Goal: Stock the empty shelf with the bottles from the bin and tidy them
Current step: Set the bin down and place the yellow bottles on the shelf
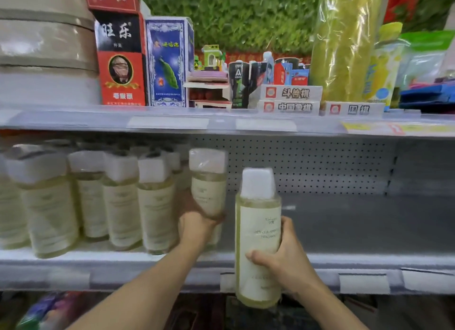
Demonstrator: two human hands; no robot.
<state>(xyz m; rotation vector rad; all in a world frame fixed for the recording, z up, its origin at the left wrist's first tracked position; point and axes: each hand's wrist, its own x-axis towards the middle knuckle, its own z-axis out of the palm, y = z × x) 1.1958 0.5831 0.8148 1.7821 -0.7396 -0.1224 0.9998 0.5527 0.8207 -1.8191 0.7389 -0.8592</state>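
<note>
The shelf (pixel 344 221) was the biggest thing in view, a grey metal deck with a perforated back panel, and everything else is placed against it. Above it ran an upper shelf (pixel 172 123) carrying boxed goods, among them a red and black box (pixel 120 59) and a blue box (pixel 167 61). On the shelf's left half stood the stocked bottles (pixel 98 196), pale yellow with white caps, packed in rows from the front edge back toward the panel. The right half of the deck was bare metal.

At the right end of that stocked block, the left hand (pixel 197 227) gripped a bottle (pixel 208 182) by its base, fingers curled under it, holding it raised above the deck and slightly tilted. In front of the shelf's front edge, the right hand (pixel 283 258) was wrapped around the lower body of a second bottle (pixel 258 236), held upright, not yet over the deck.

The chief risk, as I judge it, lay with the left bottle: held low and leaning, it could knock the neighbouring row and topple several, since they stood tightly together. Its cap also sat near the underside of the upper shelf, so lifting higher might strike it. The right bottle could catch the front lip going in.
</note>
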